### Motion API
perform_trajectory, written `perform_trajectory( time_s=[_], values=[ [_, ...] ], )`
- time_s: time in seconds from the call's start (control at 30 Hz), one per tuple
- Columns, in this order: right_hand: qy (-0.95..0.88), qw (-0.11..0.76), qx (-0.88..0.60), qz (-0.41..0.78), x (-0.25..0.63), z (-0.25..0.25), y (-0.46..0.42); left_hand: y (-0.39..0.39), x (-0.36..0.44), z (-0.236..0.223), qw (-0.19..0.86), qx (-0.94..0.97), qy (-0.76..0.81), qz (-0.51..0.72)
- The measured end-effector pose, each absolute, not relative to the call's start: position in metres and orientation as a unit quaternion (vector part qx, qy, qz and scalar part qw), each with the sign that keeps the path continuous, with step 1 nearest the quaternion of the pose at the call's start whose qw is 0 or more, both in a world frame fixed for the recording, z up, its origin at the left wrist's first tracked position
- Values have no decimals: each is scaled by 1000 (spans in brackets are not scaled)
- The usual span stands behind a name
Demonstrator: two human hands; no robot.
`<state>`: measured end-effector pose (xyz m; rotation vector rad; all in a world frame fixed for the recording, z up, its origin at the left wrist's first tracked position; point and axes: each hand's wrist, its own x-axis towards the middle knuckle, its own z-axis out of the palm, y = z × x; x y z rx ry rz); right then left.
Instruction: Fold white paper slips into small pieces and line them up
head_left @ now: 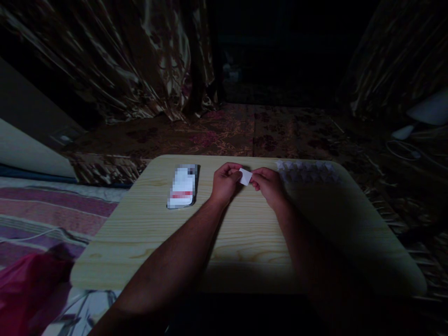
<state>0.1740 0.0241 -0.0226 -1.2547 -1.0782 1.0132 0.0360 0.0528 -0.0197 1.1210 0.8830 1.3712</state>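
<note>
A small white piece of paper [245, 177] is pinched between both my hands above the far middle of a light wooden table [245, 233]. My left hand [226, 183] grips its left edge with curled fingers. My right hand [269, 184] pinches its right edge. At the table's far right edge, just beyond my right hand, sit several small folded white paper pieces in rows [306, 170]. Left of my left hand, a white pack with a red stripe [182, 186] lies flat on the table.
The room is dark. Patterned shiny curtains [122, 60] hang behind, over a floral carpet [245, 133]. A striped mat [45, 214] with a white cable and pink cloth [24, 284] lie at the left. White objects and cables [416, 126] sit at the right.
</note>
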Motion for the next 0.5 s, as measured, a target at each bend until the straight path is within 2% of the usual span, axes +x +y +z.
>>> perform_trajectory(
  time_s=[0.23,0.5],
  values=[
    [-503,571,-477,440,175,-16,20,53,37,-19,540,459,387,590],
    [-491,570,-506,423,171,-14,18,54,37,-21,533,466,392,587]
  ],
)
